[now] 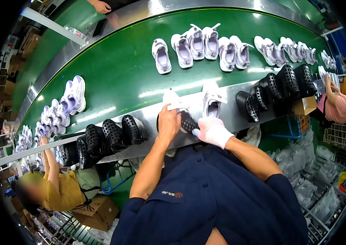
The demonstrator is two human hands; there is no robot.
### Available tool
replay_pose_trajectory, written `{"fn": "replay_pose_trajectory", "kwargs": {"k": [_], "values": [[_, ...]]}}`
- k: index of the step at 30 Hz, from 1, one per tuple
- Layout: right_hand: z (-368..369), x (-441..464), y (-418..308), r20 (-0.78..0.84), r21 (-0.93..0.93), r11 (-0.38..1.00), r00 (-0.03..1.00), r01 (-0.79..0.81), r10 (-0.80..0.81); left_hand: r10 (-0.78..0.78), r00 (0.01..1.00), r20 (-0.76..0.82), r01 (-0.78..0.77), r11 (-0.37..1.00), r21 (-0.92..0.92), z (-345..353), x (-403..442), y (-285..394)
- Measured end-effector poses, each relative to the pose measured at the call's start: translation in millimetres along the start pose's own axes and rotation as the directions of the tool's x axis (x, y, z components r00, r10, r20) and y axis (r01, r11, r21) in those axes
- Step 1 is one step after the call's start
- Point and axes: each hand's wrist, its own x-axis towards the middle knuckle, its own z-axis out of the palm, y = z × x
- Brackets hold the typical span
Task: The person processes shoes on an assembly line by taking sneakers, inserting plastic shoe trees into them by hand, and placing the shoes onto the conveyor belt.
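Close to my body, at the metal edge of the line, my bare left hand (169, 123) is closed on a white sneaker (171, 99). A black perforated shoe last (188, 121) shows at the opening of that sneaker; how far it sits inside I cannot tell. My right hand (213, 132), in a pale glove, is closed at the near end of the last, where a small light-blue spot shows. Just beyond my right hand stands another white sneaker (212, 102), opening towards me and tongue raised. My fingertips are partly hidden.
Black perforated lasts stand along the metal edge (232, 92), some left (115, 134), some right (288, 81). Several white-and-lilac sneakers (183, 51) sit on the green belt (119, 77). One person (64, 190) works at left, another (342, 104) at right; a hand (101, 6) shows across the belt.
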Motion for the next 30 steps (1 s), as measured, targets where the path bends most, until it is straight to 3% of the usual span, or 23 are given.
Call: {"fn": "replay_pose_trajectory", "kwargs": {"k": [1,3,6,10,12,13,14,16,17,20,21,24,25,28,30], "values": [[-1,5,-3,0.001,-0.001,1.000,1.000,-0.005,0.005,-0.001,1.000,-0.017,-0.001,0.998,-0.071,1,4,9],[9,24,-6,-0.156,0.065,0.997,0.987,-0.038,0.048,0.038,0.999,0.019,-0.035,0.992,-0.122,-5,14,20],[53,65,-2,-0.357,0.004,0.999,0.934,0.040,-0.036,0.067,0.998,-0.015,-0.068,0.985,-0.161,18,30,12],[58,59,4,-0.313,0.048,0.998,0.948,-0.046,0.059,0.035,0.994,0.104,-0.015,0.981,-0.195,2,31,7],[46,37,16,-0.504,0.088,0.990,0.862,0.106,-0.048,-0.105,0.989,0.105,0.132,0.943,-0.306,-7,27,14],[52,40,24,-0.544,0.116,0.992,0.839,0.056,0.016,-0.181,0.965,0.188,0.232,0.925,-0.302,2,20,8],[53,45,25,-0.541,0.118,0.992,0.841,0.053,0.019,-0.181,0.964,0.193,0.234,0.924,-0.303,7,11,10],[48,59,25,-0.274,0.154,0.986,0.955,-0.070,0.110,-0.385,0.896,0.224,0.435,0.862,-0.259,16,2,27],[64,70,30,-0.384,0.148,0.989,0.922,0.007,0.050,-0.394,0.888,0.237,0.448,0.856,-0.257,17,1,34],[56,82,30,-0.252,0.163,0.983,0.960,-0.087,0.126,-0.505,0.824,0.256,0.561,0.788,-0.252,24,11,40],[58,83,31,-0.326,0.168,0.984,0.938,-0.067,0.119,-0.463,0.878,0.123,0.479,0.844,-0.242,30,10,39],[61,93,25,-0.353,0.206,0.974,0.921,-0.096,0.166,-0.595,0.797,0.103,0.603,0.790,-0.105,44,18,38],[65,92,24,-0.350,0.205,0.974,0.922,-0.098,0.166,-0.594,0.803,0.039,0.596,0.800,-0.075,48,20,39],[60,93,25,-0.364,0.265,0.958,0.908,-0.111,0.206,-0.597,0.798,0.082,0.603,0.795,-0.069,51,19,37],[49,90,24,-0.218,0.280,0.941,0.942,-0.188,0.253,-0.555,0.830,0.057,0.550,0.797,-0.250,47,6,33]]}}
